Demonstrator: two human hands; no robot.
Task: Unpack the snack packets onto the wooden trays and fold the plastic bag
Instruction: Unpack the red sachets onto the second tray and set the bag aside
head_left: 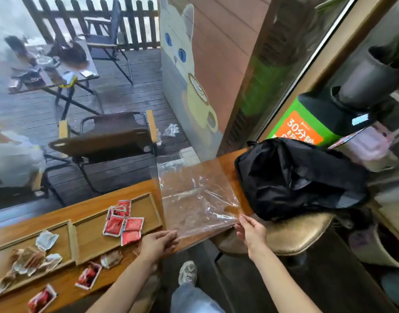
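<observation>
Pinching plastic bag (194, 195) near edge: left hand (159, 243), right hand (252, 233).

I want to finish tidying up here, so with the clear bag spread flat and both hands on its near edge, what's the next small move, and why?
Probably lift the near edge and fold it away from you onto the far edge. The plastic bag lies flat and looks empty on the table, and the left hand and right hand already pinch its near corners. Packets already sit on the trays.
</observation>
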